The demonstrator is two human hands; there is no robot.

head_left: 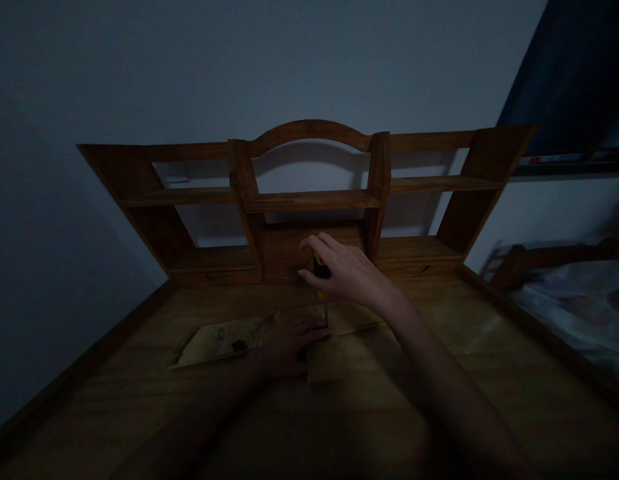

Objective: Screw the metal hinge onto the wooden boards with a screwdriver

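My right hand (342, 270) is closed around the black and yellow handle of a screwdriver (321, 268), held upright. Its metal shaft points straight down and ends by the fingertips of my left hand (292, 345). That hand lies low over the desk, fingers closed at the left and top of a small wooden block (325, 363). A small dark thing shows under its fingers, too dim to name. Where the screwdriver tip meets the block is hard to make out. Left of my left hand lies a flat, pale piece (216, 343) with dark patches.
The wooden desk (414, 400) has a raised edge on both sides. A shelf unit (314, 200) with small drawers stands along its back, against the wall. On the right are a wooden frame (564, 252) and pale bedding or plastic (584, 300). The light is dim.
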